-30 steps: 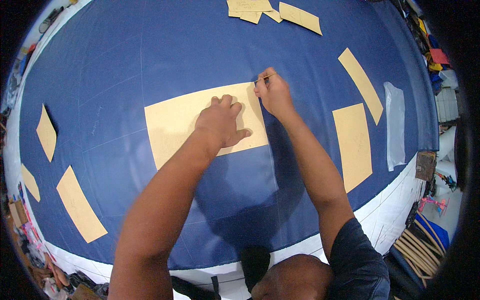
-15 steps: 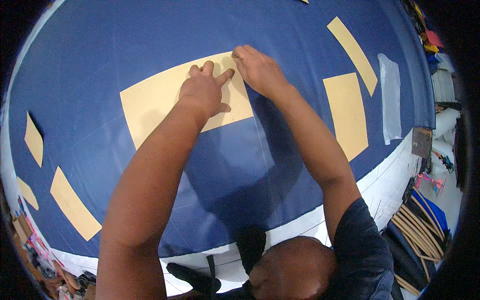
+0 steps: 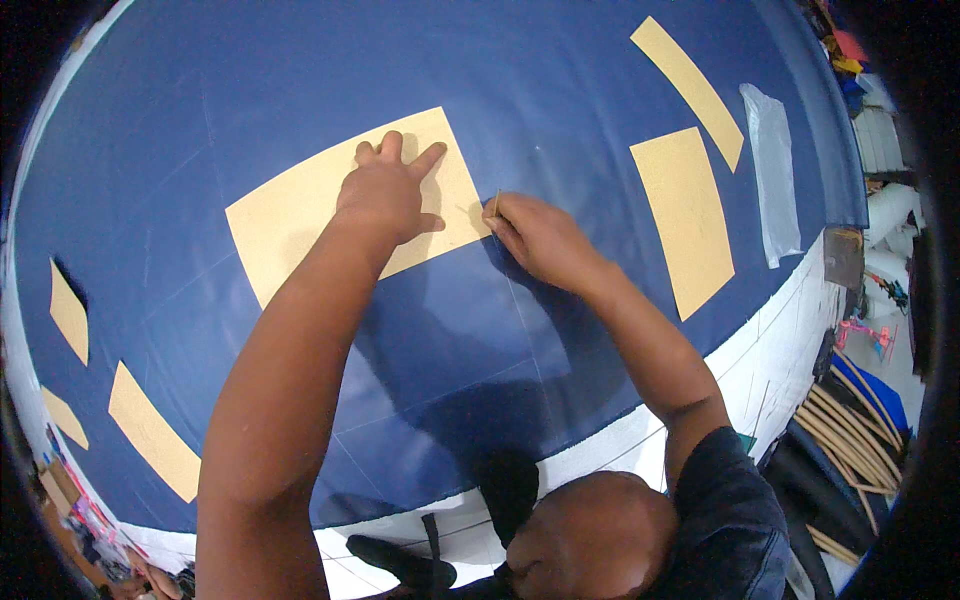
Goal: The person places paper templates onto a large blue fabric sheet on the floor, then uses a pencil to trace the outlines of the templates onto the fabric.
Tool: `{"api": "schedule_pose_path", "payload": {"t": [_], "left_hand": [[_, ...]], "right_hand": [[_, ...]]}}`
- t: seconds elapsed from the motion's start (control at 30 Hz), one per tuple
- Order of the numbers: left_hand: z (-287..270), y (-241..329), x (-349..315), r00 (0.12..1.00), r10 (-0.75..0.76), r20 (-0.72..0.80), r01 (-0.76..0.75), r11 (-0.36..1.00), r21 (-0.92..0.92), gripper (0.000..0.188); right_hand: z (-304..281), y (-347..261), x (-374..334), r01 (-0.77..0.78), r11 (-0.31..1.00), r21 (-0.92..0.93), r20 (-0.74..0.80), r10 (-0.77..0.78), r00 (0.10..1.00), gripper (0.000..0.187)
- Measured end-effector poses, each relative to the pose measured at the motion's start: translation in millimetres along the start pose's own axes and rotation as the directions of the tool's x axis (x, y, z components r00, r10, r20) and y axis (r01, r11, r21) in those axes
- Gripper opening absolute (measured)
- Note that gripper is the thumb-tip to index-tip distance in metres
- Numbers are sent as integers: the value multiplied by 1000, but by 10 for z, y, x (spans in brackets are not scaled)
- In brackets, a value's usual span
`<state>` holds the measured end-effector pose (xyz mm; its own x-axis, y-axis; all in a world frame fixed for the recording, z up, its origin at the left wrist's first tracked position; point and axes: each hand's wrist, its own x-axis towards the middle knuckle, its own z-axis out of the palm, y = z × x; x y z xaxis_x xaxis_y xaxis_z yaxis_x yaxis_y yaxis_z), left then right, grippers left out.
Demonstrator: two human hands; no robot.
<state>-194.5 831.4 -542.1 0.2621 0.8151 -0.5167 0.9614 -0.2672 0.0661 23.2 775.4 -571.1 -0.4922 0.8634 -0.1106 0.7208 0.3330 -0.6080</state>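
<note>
A large pale-yellow card template (image 3: 290,222) lies flat on a dark blue sheet of material (image 3: 560,110). My left hand (image 3: 383,195) presses on the card with its fingers spread. Beside the card's near right corner, my right hand (image 3: 540,238) is closed in a pinch round a thin stick-like tool (image 3: 497,203). Its tip is too small to make out. Thin pale lines run across the blue sheet, one of them leading from that corner toward me.
A wide card piece (image 3: 685,220), a narrow strip (image 3: 692,90) and a whitish translucent strip (image 3: 772,175) lie at right. Smaller card pieces, including a long one (image 3: 152,430), lie at left. Beyond the table's right edge are bundled tan rods (image 3: 850,440) and white rolls (image 3: 890,215).
My right hand has moved down the card's right edge, from its far corner to its near one. My left hand stays spread on the card; the whole view has shifted slightly.
</note>
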Motion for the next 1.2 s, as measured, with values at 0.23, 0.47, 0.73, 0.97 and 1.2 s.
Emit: {"api": "schedule_pose_path", "payload": {"t": [0.23, 0.47, 0.73, 0.97, 1.2], "left_hand": [[25, -3, 24, 999, 30, -40, -30, 1000, 8, 99], [51, -27, 21, 998, 41, -51, -42, 999, -21, 99], [51, -38, 28, 997, 56, -46, -57, 998, -14, 99], [6, 32, 16, 999, 19, -32, -18, 998, 57, 97], [52, -30, 37, 995, 76, -71, -76, 997, 6, 99]], "right_hand": [[-34, 86, -35, 25, 999, 43, -3, -25, 1000, 19], [-92, 86, 8, 11, 990, 142, -43, -5, 999, 21], [12, 130, 62, 24, 997, 73, -41, -21, 999, 25], [54, 251, 865, 27, 997, -77, -243, -45, 969, 24], [-47, 377, 1209, 139, 990, 36, -436, -110, 893, 26]]}}
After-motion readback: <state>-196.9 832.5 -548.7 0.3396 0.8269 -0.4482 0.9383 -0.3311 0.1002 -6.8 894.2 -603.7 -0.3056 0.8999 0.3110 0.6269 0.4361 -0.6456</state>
